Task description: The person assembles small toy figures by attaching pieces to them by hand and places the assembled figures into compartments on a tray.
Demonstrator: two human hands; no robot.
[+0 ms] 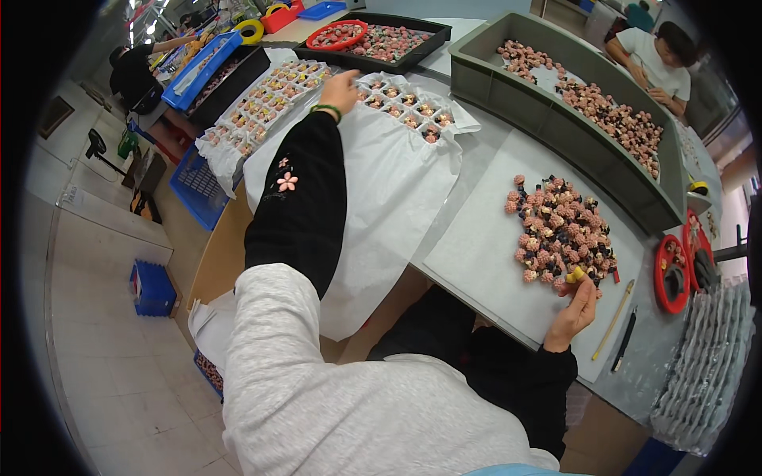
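My left arm reaches far forward, with my left hand point(340, 92) over the near-left corner of a white compartment tray point(464, 119) lined with thin paper. Its fingers are bent together; what they hold, if anything, is hidden. Small pink, cream and dark figurines point(409, 99) sit in the tray's cells. At the near edge of a loose pile of similar figurines point(563, 226), my right hand point(575, 313) has its fingers closed, yellow covers on the tips. A small pink figurine point(565, 290) shows at those fingertips. White paper point(381, 222) drapes from the tray over the table edge.
A second filled tray point(266, 107) stands left. Behind are a black bin point(432, 36) with a red basket point(313, 40) and a large grey-green bin point(548, 103) of figurines. A yellow stick point(613, 321) and black pen point(625, 339) lie right. Another person point(659, 67) sits opposite.
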